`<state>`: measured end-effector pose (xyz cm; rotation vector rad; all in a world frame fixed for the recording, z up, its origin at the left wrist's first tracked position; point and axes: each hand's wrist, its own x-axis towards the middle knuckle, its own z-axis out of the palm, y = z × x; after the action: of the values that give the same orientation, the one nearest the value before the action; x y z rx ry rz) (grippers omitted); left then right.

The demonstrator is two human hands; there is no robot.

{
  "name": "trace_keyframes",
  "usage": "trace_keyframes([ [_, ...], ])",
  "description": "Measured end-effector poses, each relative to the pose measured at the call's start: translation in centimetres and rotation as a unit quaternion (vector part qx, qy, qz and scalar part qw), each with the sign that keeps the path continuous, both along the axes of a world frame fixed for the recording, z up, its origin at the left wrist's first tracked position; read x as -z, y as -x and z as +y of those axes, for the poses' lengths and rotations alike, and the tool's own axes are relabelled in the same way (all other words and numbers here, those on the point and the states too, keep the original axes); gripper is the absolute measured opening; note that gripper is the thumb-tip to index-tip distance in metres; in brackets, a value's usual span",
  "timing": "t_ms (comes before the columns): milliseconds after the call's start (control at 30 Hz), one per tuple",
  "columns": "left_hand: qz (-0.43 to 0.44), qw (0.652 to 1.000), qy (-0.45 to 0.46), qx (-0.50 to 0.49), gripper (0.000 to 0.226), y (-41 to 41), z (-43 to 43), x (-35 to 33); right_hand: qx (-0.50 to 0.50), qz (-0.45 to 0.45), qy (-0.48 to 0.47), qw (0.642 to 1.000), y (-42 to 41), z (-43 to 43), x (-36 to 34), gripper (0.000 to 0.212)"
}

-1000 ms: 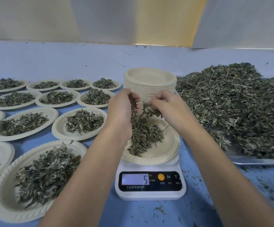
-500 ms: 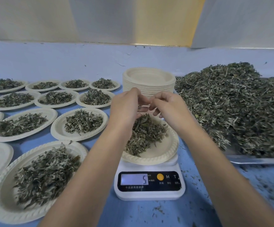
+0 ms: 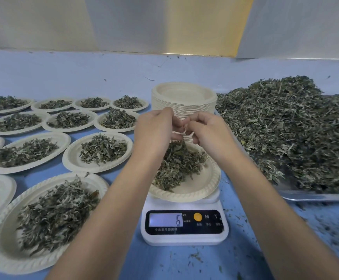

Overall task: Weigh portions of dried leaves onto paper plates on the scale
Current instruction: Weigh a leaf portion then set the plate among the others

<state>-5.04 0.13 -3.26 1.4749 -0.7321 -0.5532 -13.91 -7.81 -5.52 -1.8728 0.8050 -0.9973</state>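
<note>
Head view: left hand (image 3: pixel 156 128) and right hand (image 3: pixel 208 134) meet, fingers curled and tips touching, above the round cream paper plate (image 3: pixel 202 190) of dried green leaves (image 3: pixel 176 166) on the white digital scale (image 3: pixel 184 238) near the blue tabletop's (image 3: pixel 184 263) front edge. I cannot tell whether they pinch any leaves. The clump that dangled a second ago is gone, and the display reads 6, up from 5.

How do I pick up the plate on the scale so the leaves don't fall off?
Take the plate by its bare rim on the near right side, with your grip coming from below. The rim overhangs the scale there, and the leaves are heaped toward the far left. Keep it level.
</note>
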Motion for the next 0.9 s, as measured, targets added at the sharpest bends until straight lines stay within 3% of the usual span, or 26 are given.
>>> trace_keyframes([
  [467,0.082,0.989,0.116,0.043,0.034,0.6,0.5,-1.0,-0.015,-0.032,-0.033,0.999,0.3,-0.5,-0.3,0.027],
  [633,0.145,0.978,0.116,0.099,0.036,2.6,-0.4,-1.2,-0.011,-0.077,-0.051,0.996,2.0,-1.7,-0.6,0.046],
  [800,0.173,0.971,0.098,0.133,0.036,5.4,-2.3,-1.4,0.088,-0.025,-0.047,0.995,5.8,-4.2,-0.3,0.032],
  [900,0.198,0.964,0.089,0.152,0.036,6.7,-3.4,-1.2,0.146,0.121,-0.008,0.982,9.3,-6.2,0.1,0.02],
])
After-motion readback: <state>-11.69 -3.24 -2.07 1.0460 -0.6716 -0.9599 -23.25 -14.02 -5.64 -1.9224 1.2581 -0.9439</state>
